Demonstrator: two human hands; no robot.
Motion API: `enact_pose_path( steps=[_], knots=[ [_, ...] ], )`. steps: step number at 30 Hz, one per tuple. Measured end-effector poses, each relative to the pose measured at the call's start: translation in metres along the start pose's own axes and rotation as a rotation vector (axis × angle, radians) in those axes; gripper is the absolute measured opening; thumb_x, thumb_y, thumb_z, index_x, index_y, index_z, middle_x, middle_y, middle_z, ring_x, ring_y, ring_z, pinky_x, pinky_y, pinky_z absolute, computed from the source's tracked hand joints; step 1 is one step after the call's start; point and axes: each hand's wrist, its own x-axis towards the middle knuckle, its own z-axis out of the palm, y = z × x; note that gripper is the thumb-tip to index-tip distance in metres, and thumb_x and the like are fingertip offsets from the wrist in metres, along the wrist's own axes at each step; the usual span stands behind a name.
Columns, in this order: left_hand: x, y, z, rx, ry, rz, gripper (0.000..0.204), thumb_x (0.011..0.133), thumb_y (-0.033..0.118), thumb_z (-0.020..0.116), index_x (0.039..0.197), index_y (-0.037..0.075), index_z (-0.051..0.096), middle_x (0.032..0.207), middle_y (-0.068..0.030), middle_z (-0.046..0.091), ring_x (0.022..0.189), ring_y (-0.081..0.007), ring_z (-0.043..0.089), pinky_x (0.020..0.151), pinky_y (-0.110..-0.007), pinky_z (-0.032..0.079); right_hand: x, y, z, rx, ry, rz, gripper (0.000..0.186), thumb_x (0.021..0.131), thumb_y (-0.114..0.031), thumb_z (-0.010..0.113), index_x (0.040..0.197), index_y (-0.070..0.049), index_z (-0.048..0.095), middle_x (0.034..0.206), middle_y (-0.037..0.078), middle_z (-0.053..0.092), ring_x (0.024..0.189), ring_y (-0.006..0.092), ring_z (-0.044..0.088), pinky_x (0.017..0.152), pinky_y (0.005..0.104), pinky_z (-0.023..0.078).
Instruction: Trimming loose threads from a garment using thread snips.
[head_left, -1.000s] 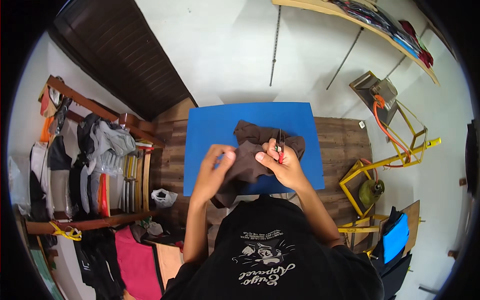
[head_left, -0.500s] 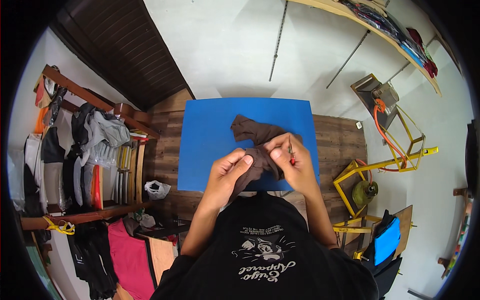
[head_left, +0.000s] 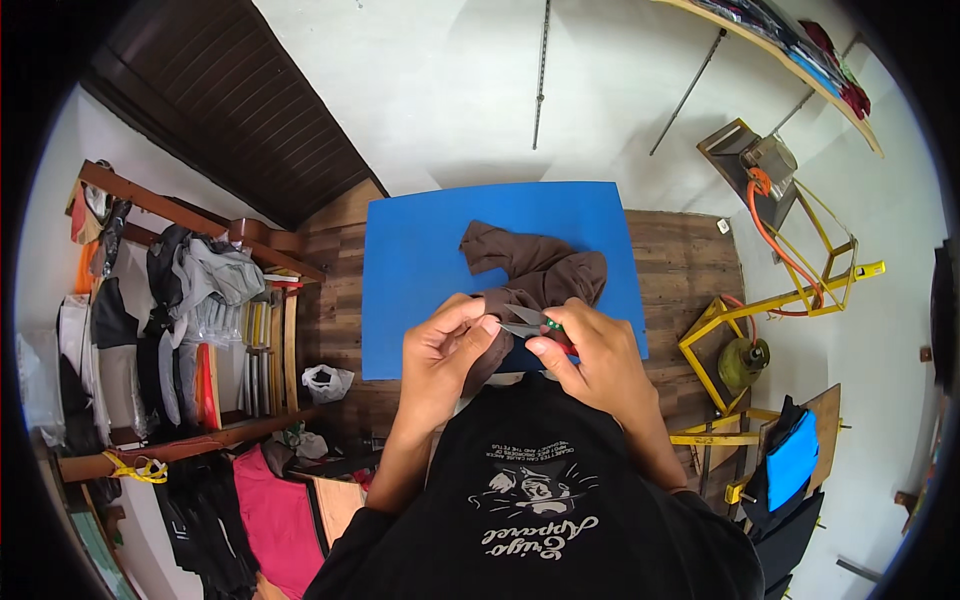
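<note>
A dark brown cloth garment (head_left: 545, 262) lies bunched on the blue tabletop, its near end drawn up toward me. Between thumb and fingers, my left hand (head_left: 447, 345) pinches an edge of that fabric. My right hand (head_left: 592, 345) is closed round a pair of thread snips (head_left: 523, 322) with silver blades and bits of green and red at the grip. The blades point left, parted, with their tips close beside my left thumb and the cloth edge. Whether a thread lies between them is too small to tell.
The blue table (head_left: 410, 225) stands before me on a wood-plank floor. To the left are shelves with clothes (head_left: 205, 270) and a white plastic bag (head_left: 327, 382). A yellow metal frame (head_left: 770, 308), an orange hose (head_left: 768, 245) and a green gas cylinder (head_left: 742, 364) stand at the right.
My right hand has let go of the cloth and turned the snips so their blades point at the fabric edge by my left hand. The left hand keeps its pinch.
</note>
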Motion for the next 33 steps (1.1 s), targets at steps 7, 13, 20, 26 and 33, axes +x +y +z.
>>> enact_pose_path(
  steps=[7, 13, 20, 26, 33],
  knots=[
    [-0.005, 0.003, 0.002, -0.046, -0.029, -0.009, 0.021, 0.09, -0.002, 0.06, 0.11, -0.005, 0.063, 0.093, -0.0009, 0.059, 0.083, -0.0058, 0.053, 0.074, -0.02, 0.042, -0.01, 0.0, 0.007, 0.01, 0.058, -0.032, 0.032, 0.083, -0.025, 0.071, 0.094, 0.003, 0.06, 0.073, 0.012, 0.06, 0.056, 0.026, 0.06, 0.05, 0.0337, 0.045],
    [-0.007, 0.005, 0.005, -0.074, -0.038, 0.027, 0.022, 0.09, -0.004, 0.059, 0.111, -0.006, 0.063, 0.096, -0.0017, 0.059, 0.085, -0.0066, 0.054, 0.076, -0.021, 0.043, -0.012, 0.0, 0.01, 0.003, 0.105, -0.05, 0.026, 0.084, -0.021, 0.071, 0.09, 0.002, 0.06, 0.07, 0.011, 0.06, 0.054, 0.0252, 0.059, 0.048, 0.0333, 0.043],
    [-0.008, 0.005, 0.004, -0.063, -0.047, 0.005, 0.024, 0.088, -0.006, 0.059, 0.112, -0.005, 0.062, 0.096, -0.0014, 0.058, 0.085, -0.0064, 0.053, 0.075, -0.021, 0.043, -0.014, 0.0, 0.009, 0.051, 0.254, 0.031, 0.025, 0.082, -0.018, 0.072, 0.089, 0.002, 0.061, 0.066, 0.012, 0.057, 0.049, 0.0244, 0.054, 0.046, 0.0323, 0.041],
    [-0.007, 0.003, 0.005, -0.072, 0.004, -0.004, 0.024, 0.088, -0.007, 0.059, 0.112, -0.004, 0.063, 0.094, -0.0011, 0.057, 0.082, -0.0067, 0.053, 0.072, -0.021, 0.043, -0.014, 0.001, 0.006, 0.059, 0.166, -0.066, 0.032, 0.08, -0.024, 0.075, 0.09, 0.003, 0.061, 0.068, 0.011, 0.058, 0.05, 0.0238, 0.055, 0.046, 0.0316, 0.042],
    [-0.009, 0.002, 0.009, -0.011, 0.024, 0.041, 0.026, 0.086, -0.007, 0.063, 0.112, -0.005, 0.063, 0.094, -0.0033, 0.059, 0.081, -0.007, 0.054, 0.07, -0.022, 0.045, -0.015, 0.001, 0.009, 0.032, 0.174, -0.055, 0.032, 0.08, -0.025, 0.075, 0.09, 0.002, 0.061, 0.069, 0.011, 0.06, 0.05, 0.0234, 0.056, 0.045, 0.0315, 0.042]
  ],
)
